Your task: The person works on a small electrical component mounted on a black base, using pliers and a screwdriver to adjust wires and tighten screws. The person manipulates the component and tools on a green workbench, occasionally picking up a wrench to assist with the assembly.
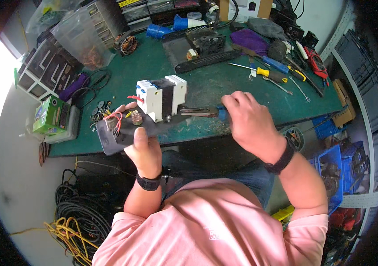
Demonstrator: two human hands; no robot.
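Plate, dark and flat with rounded corners, is held at the near edge of the green workbench in the head view; the left hand is closed on it, thumb pressed on top and fingertips showing at its far side. On it stand white electrical modules with a dark strip between them and a red wire poking out, and beside these sit a small round component and some looped red wires. The right hand has its fingers curled round the blue-handled pliers; their jaws are slightly parted and point at the right side of the modules, though I cannot tell whether they touch. Farther right lie a yellow-handled screwdriver and a purple cloth; at left, a green box rests near loose screws
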